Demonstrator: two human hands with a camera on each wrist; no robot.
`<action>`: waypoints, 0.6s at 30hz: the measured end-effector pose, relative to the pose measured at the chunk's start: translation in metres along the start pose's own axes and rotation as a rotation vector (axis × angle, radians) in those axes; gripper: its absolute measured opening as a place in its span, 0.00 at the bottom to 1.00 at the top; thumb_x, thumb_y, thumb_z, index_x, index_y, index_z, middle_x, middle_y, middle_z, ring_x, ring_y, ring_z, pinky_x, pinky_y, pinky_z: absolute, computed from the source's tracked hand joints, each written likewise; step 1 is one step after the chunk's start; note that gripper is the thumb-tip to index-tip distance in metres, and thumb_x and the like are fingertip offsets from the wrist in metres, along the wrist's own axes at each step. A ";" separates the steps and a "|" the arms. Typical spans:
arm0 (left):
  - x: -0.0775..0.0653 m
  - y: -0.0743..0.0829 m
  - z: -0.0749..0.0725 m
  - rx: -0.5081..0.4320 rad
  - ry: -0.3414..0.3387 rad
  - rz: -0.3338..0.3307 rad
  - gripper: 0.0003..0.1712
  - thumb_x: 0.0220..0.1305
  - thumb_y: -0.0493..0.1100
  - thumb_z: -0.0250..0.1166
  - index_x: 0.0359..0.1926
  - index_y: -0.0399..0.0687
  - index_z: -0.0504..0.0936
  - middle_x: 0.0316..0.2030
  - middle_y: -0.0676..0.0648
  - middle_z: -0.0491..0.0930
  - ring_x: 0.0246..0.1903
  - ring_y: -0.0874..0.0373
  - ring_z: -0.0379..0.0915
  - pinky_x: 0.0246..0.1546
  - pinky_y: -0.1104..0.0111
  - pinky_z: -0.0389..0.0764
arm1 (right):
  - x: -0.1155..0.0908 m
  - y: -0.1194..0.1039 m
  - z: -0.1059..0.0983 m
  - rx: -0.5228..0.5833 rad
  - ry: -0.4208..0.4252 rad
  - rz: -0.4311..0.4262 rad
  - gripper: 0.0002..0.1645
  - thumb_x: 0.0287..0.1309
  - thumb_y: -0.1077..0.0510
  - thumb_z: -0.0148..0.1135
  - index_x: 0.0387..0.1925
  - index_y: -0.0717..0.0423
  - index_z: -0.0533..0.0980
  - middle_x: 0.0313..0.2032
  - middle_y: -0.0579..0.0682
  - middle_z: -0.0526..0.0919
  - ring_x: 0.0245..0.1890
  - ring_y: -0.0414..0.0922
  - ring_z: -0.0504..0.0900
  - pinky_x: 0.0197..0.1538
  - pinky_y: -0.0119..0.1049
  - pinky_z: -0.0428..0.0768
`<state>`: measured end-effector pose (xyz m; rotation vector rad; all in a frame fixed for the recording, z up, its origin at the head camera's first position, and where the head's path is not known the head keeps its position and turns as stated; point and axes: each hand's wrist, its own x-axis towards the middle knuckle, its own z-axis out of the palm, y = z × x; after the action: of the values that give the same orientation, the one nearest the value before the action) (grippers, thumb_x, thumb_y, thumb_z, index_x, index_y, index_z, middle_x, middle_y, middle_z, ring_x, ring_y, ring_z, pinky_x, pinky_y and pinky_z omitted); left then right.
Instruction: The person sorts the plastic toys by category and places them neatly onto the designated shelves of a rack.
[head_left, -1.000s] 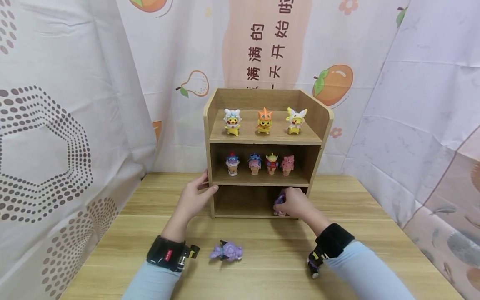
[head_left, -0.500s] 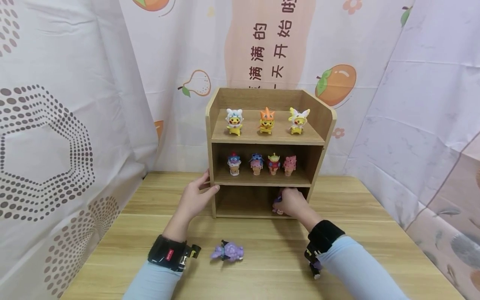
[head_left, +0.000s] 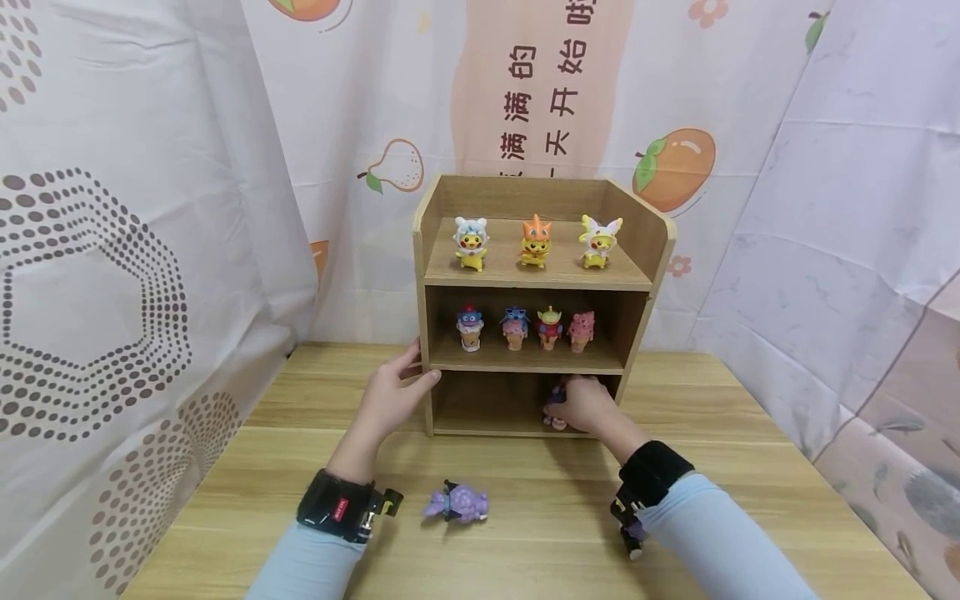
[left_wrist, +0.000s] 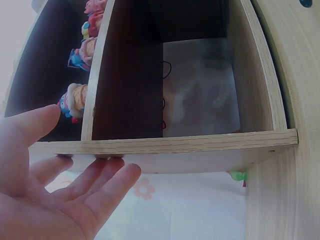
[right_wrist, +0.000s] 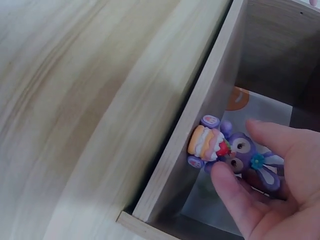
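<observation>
My right hand (head_left: 588, 407) reaches into the shelf's bottom compartment and holds a purple rabbit figurine (right_wrist: 242, 150), thumb and fingers on either side of it. The figurine carries a cake slice topped with a strawberry, and its feet are at the compartment floor. My left hand (head_left: 390, 392) rests against the left side panel of the wooden shelf (head_left: 422, 317), fingertips touching the outside and thumb near the front edge. Another purple figurine (head_left: 459, 503) lies on the table between my arms. A further dark and purple figurine (head_left: 634, 542) lies partly hidden by my right wrist.
Three yellow figurines stand on the top shelf, among them an orange-hooded one (head_left: 536, 243). Several ice-cream-cone figurines, including a pink one (head_left: 581, 332), line the middle shelf. Patterned curtains (head_left: 345, 100) hang behind and beside the wooden table (head_left: 720, 467).
My right hand and the rabbit figurine have shifted slightly left within the bottom compartment. The left hand keeps its place on the side panel. The head view has turned a little.
</observation>
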<state>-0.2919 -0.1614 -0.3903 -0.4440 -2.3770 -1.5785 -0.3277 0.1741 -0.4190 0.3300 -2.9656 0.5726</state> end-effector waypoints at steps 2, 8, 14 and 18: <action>0.000 0.001 0.000 -0.002 0.002 0.000 0.39 0.69 0.45 0.69 0.76 0.44 0.65 0.67 0.37 0.73 0.60 0.40 0.76 0.54 0.52 0.81 | -0.001 0.000 -0.002 -0.003 -0.012 -0.011 0.18 0.56 0.51 0.74 0.41 0.60 0.79 0.34 0.53 0.83 0.36 0.50 0.80 0.45 0.50 0.82; -0.001 0.002 0.000 -0.005 0.002 -0.004 0.39 0.69 0.45 0.69 0.76 0.44 0.65 0.68 0.37 0.72 0.60 0.40 0.75 0.55 0.52 0.81 | 0.000 0.001 -0.007 -0.080 -0.061 -0.112 0.12 0.59 0.58 0.71 0.41 0.58 0.78 0.31 0.51 0.79 0.34 0.48 0.78 0.40 0.49 0.80; 0.000 0.000 0.000 -0.004 0.002 0.005 0.39 0.69 0.45 0.69 0.76 0.45 0.65 0.69 0.38 0.71 0.60 0.40 0.76 0.54 0.52 0.81 | 0.001 0.002 -0.006 -0.089 -0.077 -0.146 0.07 0.61 0.65 0.66 0.31 0.56 0.75 0.27 0.47 0.74 0.30 0.46 0.73 0.37 0.44 0.75; 0.000 0.000 0.000 -0.002 0.002 0.007 0.39 0.69 0.45 0.69 0.76 0.44 0.65 0.68 0.38 0.71 0.60 0.40 0.76 0.54 0.52 0.81 | 0.004 0.003 -0.005 -0.126 -0.052 -0.146 0.07 0.61 0.66 0.66 0.33 0.57 0.75 0.28 0.49 0.74 0.32 0.47 0.74 0.39 0.44 0.76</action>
<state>-0.2922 -0.1612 -0.3907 -0.4510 -2.3698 -1.5778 -0.3321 0.1780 -0.4153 0.5513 -2.9763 0.3637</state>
